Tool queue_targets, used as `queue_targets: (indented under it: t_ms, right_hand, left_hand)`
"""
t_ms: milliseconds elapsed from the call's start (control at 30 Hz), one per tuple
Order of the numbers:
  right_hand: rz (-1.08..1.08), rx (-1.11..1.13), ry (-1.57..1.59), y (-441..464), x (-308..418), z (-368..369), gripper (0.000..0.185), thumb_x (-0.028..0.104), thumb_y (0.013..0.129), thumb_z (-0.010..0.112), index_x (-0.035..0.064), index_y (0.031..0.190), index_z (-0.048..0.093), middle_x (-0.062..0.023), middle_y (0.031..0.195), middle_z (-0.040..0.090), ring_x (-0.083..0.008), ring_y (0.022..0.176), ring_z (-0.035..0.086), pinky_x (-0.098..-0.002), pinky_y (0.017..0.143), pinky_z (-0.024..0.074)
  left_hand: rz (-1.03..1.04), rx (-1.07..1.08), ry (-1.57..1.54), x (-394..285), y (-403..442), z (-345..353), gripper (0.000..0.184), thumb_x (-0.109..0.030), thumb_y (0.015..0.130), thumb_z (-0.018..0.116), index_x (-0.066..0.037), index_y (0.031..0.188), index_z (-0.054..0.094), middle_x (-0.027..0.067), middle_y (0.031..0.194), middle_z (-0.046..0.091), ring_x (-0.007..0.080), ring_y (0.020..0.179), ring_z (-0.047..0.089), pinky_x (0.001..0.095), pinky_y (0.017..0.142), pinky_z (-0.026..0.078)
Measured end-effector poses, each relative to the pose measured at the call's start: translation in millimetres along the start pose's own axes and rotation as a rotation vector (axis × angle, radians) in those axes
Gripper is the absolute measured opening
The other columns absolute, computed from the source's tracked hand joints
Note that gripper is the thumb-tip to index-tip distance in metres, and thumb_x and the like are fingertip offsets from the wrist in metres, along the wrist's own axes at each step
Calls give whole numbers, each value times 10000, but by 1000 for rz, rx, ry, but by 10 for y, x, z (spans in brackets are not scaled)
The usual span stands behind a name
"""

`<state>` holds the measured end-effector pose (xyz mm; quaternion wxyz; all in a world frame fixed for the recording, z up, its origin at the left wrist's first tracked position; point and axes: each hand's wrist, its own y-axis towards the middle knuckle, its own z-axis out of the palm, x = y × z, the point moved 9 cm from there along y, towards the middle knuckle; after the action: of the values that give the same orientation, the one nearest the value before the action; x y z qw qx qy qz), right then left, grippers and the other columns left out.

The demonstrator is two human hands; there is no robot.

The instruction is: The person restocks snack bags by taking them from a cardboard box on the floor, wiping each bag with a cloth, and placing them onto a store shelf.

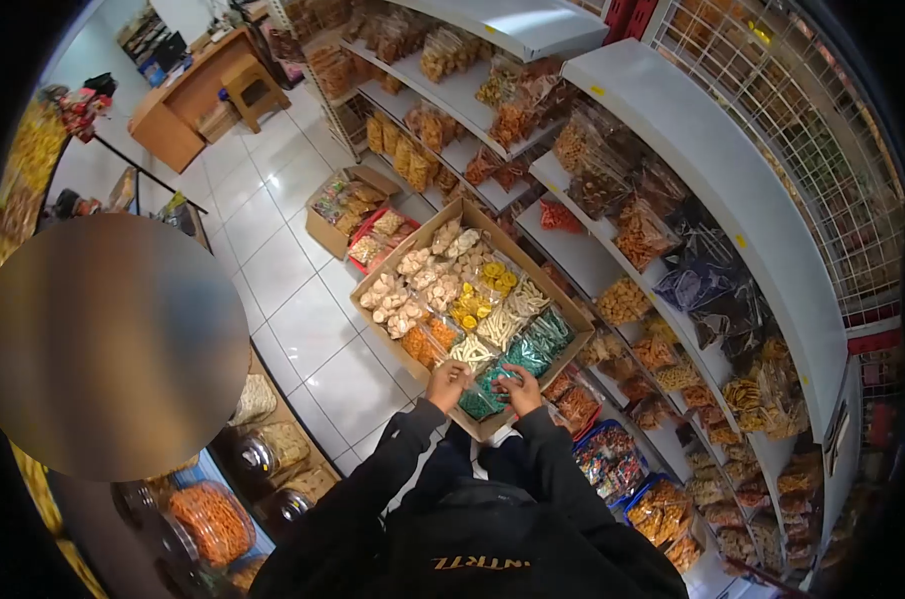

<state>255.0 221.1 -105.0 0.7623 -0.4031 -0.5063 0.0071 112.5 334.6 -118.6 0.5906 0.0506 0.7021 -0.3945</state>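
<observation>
A large cardboard box (369,317) full of clear snack bags lies in front of me. Its near end holds bags of green snacks (540,342), with white sticks (502,324), orange pieces (429,340) and yellow pieces (472,302) farther in. My left hand (448,385) is at the near left of the box, its fingers curled at the edge of a green bag. Across that same bag, my right hand (517,389) has its fingers bent against the plastic. Both hands appear to pinch the bag's edges.
Shelves with bagged snacks (627,299) rise on the right. Beyond the box stand a smaller carton (324,228) and a red basket (357,262). Jars (213,521) sit at lower left, near a blurred round area. Blue baskets (612,461) lie by my right side.
</observation>
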Motion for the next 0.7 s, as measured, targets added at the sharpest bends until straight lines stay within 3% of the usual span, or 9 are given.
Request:
queue_targets:
  t_ms: [133,267,300,433,533,567,633,667,700]
  right_hand:
    - [-88,-66,124,1333,-481,-282,275,69,882,561,-8,1144,525,-99,757,589,-212,667,619,-348,548,497]
    - [-106,-158,376,2381,-417,-459,266,-5,859,510,-55,1121,503,-74,668,485,-168,495,440,-342,464,387]
    - [-75,-271,311,2373,-253,-468,178,-5,851,522,-43,1019,568,-98,637,515,-156,471,408,-312,427,347]
    - [151,-461,247,2629,-219,-412,235,63,819,652,-52,1009,576,-114,640,549,-182,447,422,-343,439,374]
    - [163,-413,39,2838,-275,-408,334,139,827,682,-58,1072,570,-143,715,588,-239,537,505,-402,559,449]
    - [74,-415,-18,2928,-291,-390,412,198,833,689,-66,1123,561,-152,813,605,-274,677,548,-427,705,462]
    - [96,-354,-85,3007,-398,-332,456,223,837,686,-66,1162,550,-146,852,601,-272,736,543,-422,748,452]
    - [108,-326,-119,2990,-436,-319,478,236,839,684,-66,1181,544,-143,872,599,-270,765,540,-420,770,448]
    - [144,-202,-67,2890,-382,-241,539,243,847,687,-48,1261,504,-113,847,598,-232,699,527,-407,697,452]
  left_hand:
    - [56,-63,355,109,863,-190,302,-172,846,643,-28,1085,527,146,1067,560,255,955,575,359,797,481]
    - [-24,-95,579,50,1561,-186,572,-203,809,679,-45,1284,402,216,1324,403,376,1180,457,446,954,415]
    - [-22,-83,690,59,1719,-167,738,-236,784,703,-30,1369,303,237,1378,351,414,1258,367,466,1022,358]
    - [-86,-154,753,-5,2124,-177,830,-251,773,711,17,1393,228,255,1409,309,398,1297,320,444,1072,299]
    - [18,-229,792,-74,2205,-193,781,-233,730,777,35,1315,334,250,1262,444,394,1191,426,450,986,373]
    - [60,-196,793,-81,2224,-178,771,-241,713,793,31,1292,364,233,1211,468,378,1145,452,443,958,391]
    - [149,-135,792,-91,2203,-188,752,-259,678,825,25,1246,422,198,1109,514,346,1054,505,429,902,426]
    - [61,-100,773,-20,2195,-234,734,-263,658,837,18,1217,452,183,1085,522,337,1024,514,421,886,435]
    - [-26,-66,751,32,2172,-267,716,-267,637,848,11,1187,483,168,1061,530,327,995,524,414,870,444]
